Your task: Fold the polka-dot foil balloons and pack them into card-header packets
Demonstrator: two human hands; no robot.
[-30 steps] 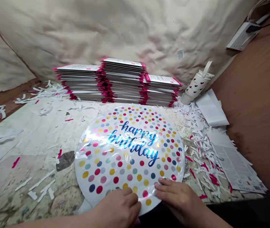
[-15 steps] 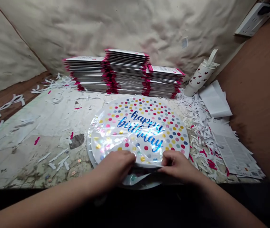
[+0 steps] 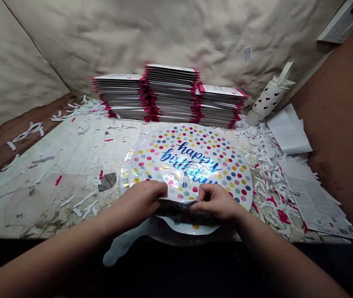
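Observation:
In the head view, a round flat foil balloon [image 3: 189, 159] printed with coloured dots and blue "happy birthday" lettering lies at the front of the worktop. My left hand [image 3: 144, 196] pinches its near edge, fingers closed. A short way to the right, my right hand [image 3: 215, 201] grips the same edge between thumb and curled fingers. Between the hands that edge is lifted and folded up, with dark shiny foil showing under it. Below lie more dotted foil layers [image 3: 192, 227], and a pale tail [image 3: 116, 252] hangs over the table's front edge.
Three stacks of pink-edged flat packs [image 3: 172, 89] stand against the covered back wall. A white tumbler with hearts [image 3: 266, 101] is at back right, beside folded paper [image 3: 289, 128]. Paper shreds [image 3: 269, 178] litter the right side, and printed sheets [image 3: 316, 198] lie there.
Both hands have come closer together and farther in over the balloon, folding its near edge up and back. The lower layers show more, and the pale tail now sticks out at front left.

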